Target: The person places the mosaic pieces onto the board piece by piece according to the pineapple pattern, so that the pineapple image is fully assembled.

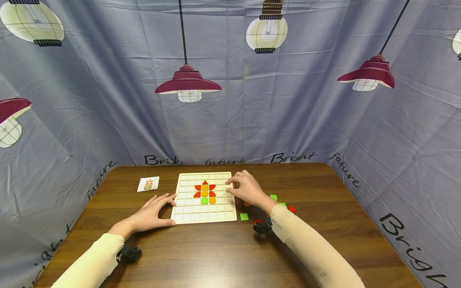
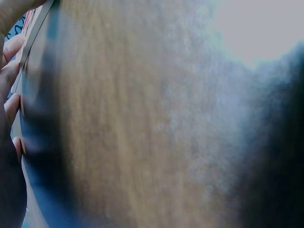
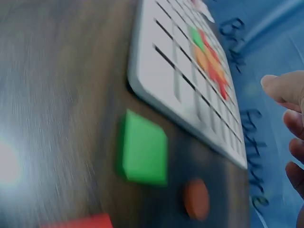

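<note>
A pale gridded board [image 1: 188, 214] lies on the table with a small figure of red, orange and green pieces [image 1: 204, 192] near its middle. My left hand [image 1: 149, 214] rests at the board's left side, its fingers and thumb spread and touching the edge. In the left wrist view, the fingertips [image 2: 14, 102] meet that edge. My right hand [image 1: 248, 188] hovers over the board's right edge, thumb and index finger apart. No piece shows between them in the head or right wrist view. Below the right hand are a loose green square [image 3: 145, 149] and an orange disc [image 3: 196, 199].
Left of the board lies a small card [image 1: 148, 184] with a printed picture. Several loose pieces, among them a green square [image 1: 273, 197] and a red piece [image 1: 292, 209], lie around the right forearm. A patterned curtain [image 1: 223, 128] stands behind the table.
</note>
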The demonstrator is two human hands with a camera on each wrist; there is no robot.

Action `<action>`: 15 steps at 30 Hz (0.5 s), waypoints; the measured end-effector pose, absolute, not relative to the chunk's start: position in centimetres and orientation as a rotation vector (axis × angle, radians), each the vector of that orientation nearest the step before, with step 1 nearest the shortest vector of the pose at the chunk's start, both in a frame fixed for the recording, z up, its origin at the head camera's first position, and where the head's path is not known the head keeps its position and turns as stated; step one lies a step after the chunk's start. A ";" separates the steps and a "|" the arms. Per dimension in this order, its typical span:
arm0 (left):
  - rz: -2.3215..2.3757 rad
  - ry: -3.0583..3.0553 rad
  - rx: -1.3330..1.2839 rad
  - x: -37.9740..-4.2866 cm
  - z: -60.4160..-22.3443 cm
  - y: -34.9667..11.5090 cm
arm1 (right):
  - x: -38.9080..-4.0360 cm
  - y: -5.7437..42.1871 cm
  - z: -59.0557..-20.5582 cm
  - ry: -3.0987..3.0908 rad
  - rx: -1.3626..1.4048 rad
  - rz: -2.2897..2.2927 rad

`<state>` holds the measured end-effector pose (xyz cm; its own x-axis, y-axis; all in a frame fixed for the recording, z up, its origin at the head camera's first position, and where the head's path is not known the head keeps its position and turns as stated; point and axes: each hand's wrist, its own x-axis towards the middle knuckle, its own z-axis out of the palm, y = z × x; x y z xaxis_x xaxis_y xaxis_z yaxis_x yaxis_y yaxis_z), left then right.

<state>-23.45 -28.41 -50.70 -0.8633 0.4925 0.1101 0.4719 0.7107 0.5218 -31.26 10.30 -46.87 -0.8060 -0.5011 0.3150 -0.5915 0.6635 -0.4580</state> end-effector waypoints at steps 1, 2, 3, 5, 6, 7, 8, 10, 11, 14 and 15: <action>0.859 2.871 0.808 -23.4 -50.7 -28.4 | -31.3 11.0 -46.6 -2.702 0.892 0.845; 0.861 2.870 0.807 -23.4 -50.7 -28.4 | -31.4 11.7 -46.5 -2.697 0.878 0.849; 0.862 2.870 0.807 -23.4 -50.7 -28.5 | -31.5 12.3 -46.4 -2.693 0.867 0.853; 0.868 2.867 0.804 -23.4 -50.7 -28.5 | -31.5 13.6 -46.3 -2.691 0.853 0.853; 0.870 2.867 0.805 -23.4 -50.7 -28.5 | -31.4 14.2 -46.3 -2.694 0.850 0.853; 0.872 2.866 0.804 -23.4 -50.7 -28.5 | -31.4 14.7 -46.3 -2.705 0.842 0.849; 0.874 2.866 0.805 -23.4 -50.7 -28.4 | -31.3 15.3 -46.4 -2.718 0.836 0.849; 0.876 2.867 0.807 -23.4 -50.7 -28.4 | -31.1 16.2 -46.6 -2.745 0.830 0.845; 0.876 2.868 0.809 -23.4 -50.7 -28.4 | -30.9 16.6 -46.7 -2.758 0.830 0.839; 0.876 2.868 0.814 -23.4 -50.7 -28.3 | -30.5 17.4 -47.0 -2.812 0.841 0.825; 0.877 2.869 0.816 -23.5 -50.8 -28.3 | -30.3 17.6 -47.1 -2.834 0.850 0.814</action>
<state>-23.45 -28.32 -50.76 -0.8617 0.4935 0.1182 0.4753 0.7032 0.5288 -30.28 17.65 -47.06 -0.8440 -0.4916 0.2142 -0.5303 0.7060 -0.4694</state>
